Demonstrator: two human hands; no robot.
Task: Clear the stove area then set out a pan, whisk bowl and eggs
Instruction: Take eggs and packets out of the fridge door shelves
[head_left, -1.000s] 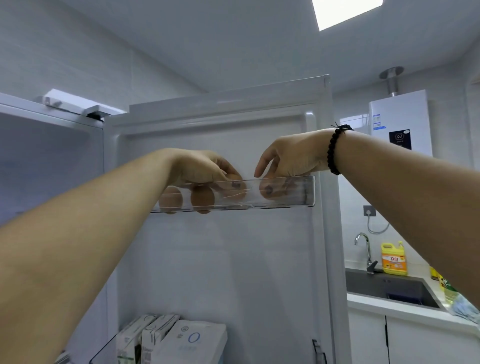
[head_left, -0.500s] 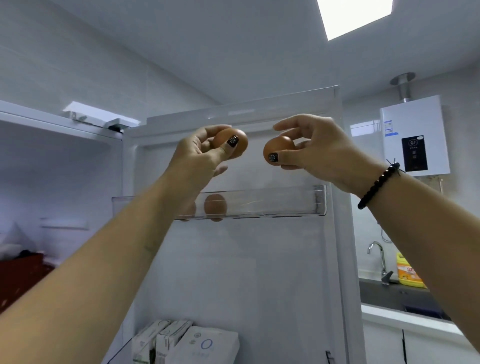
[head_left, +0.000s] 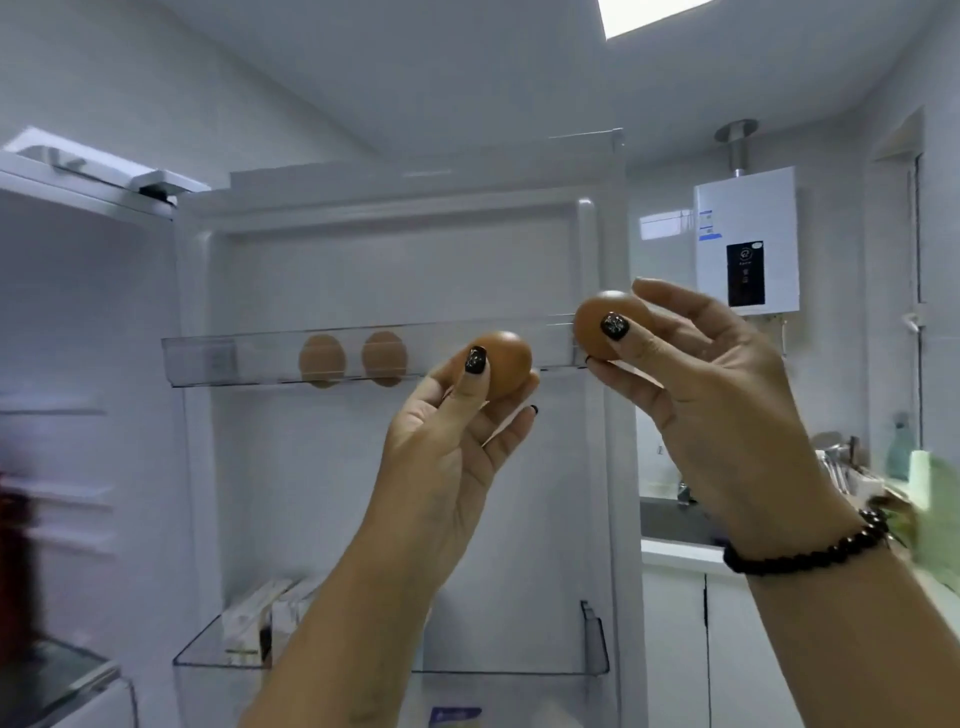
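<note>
In the head view, the left hand (head_left: 441, 441) is pinching one brown egg (head_left: 501, 364) between thumb and fingers, and the right hand (head_left: 711, 410) is gripping a second egg (head_left: 602, 322) the same way, both held up in front of the open fridge door (head_left: 415, 467). Two more eggs (head_left: 353, 359) are sitting in the clear door shelf (head_left: 208, 358), toward its left half. Judging from this, the egg-fetching is under way, while the stove, pan and bowl are showing nowhere here, so setting out is likely remaining.

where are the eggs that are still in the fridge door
In the head view, two eggs sit side by side in the clear top door shelf, left of the left hand.
</note>
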